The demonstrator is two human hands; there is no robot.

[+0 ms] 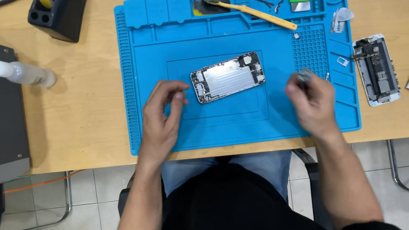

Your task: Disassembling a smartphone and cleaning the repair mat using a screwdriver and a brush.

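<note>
I'd steady the opened phone shell with my loosely curled, empty left hand; right hand pinches a small grey part — keep it low over the blue mat.

Bright, even overhead light; soft shadows fall toward 6 o'clock under the hands. The right hand is motion-blurred; the metal phone shell glares mildly.

I saw a yellow toothbrush lying across the blue mat's top trays, a white squeeze bottle at left and a second opened phone at right.
</note>
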